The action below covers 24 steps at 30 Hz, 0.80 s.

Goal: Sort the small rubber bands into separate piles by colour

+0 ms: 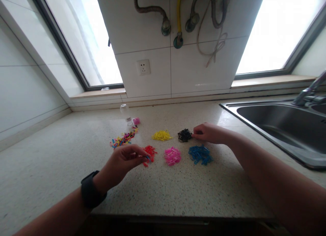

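My left hand (128,158), with a dark watch on its wrist, pinches a small blue rubber band (148,158) between thumb and fingertip. It hovers over the near side of the red rubber band pile (150,151). My right hand (209,133) has its fingers pinched at the right edge of the black rubber band pile (184,135); whether a band is between them is too small to tell. Separate heaps of yellow bands (162,135), pink bands (172,156) and blue bands (200,155) lie around. A mixed-colour heap (123,140) lies beyond my left hand, partly hidden by it.
A clear plastic bottle (124,113) and a pink cap (136,121) are behind the mixed heap. A steel sink (230,111) with a faucet (307,95) is set into the speckled countertop (163,192) at right. Hoses and a socket (144,67) are on the tiled wall.
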Motion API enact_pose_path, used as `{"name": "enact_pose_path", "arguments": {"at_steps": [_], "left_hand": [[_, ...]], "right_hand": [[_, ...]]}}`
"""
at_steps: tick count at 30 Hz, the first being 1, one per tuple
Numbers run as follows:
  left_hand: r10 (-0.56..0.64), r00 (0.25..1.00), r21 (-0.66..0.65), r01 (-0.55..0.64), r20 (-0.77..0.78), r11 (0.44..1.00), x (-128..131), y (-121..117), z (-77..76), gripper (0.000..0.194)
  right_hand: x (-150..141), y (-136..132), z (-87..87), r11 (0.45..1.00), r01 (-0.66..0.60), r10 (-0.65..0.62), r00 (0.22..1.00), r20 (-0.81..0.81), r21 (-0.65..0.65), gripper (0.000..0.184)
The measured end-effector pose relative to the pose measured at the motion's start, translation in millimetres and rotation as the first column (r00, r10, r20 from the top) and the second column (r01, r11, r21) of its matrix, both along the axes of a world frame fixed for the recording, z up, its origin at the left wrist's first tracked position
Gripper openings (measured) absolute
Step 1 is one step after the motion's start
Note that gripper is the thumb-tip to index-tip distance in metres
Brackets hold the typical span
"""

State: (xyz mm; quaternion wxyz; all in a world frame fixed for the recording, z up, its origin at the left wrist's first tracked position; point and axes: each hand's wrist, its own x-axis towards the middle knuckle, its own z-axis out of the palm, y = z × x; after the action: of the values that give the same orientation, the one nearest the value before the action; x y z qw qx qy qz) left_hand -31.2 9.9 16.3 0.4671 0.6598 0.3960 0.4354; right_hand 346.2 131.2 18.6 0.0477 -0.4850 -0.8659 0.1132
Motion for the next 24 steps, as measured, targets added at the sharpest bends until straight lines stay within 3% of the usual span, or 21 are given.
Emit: {"name": "enact_pose_path", "arguments": {"at_steps": [24], "left_hand": [[-0.023, 0.999, -0.025, 0.024, 0.042, 0.999, 19, -15, 7.8, 0.01]], "right_hand": [[-1, 1, -0.7, 1.0, -0.018, 0.018, 1.0, -0.003, 0.0, 0.034]]}}
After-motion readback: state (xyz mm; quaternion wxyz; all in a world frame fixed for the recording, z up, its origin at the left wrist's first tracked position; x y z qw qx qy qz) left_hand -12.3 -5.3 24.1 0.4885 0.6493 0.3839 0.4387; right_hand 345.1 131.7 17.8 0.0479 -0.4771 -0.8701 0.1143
